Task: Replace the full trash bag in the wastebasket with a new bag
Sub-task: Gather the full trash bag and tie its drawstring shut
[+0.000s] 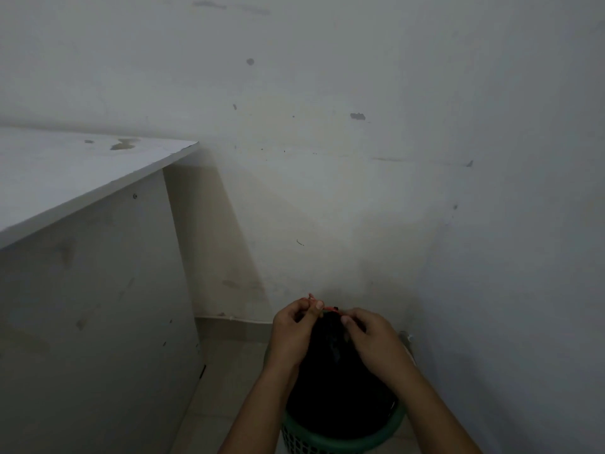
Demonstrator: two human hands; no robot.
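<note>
The green basket [343, 437] holds the black bag [337, 381], whose gathered neck rises between left hand [291, 332] and right hand [373, 342], both pinching the red tie [330, 309] stretched sideways across it.

No readable text, labels, brands, numbers or signs on any surface in view
</note>
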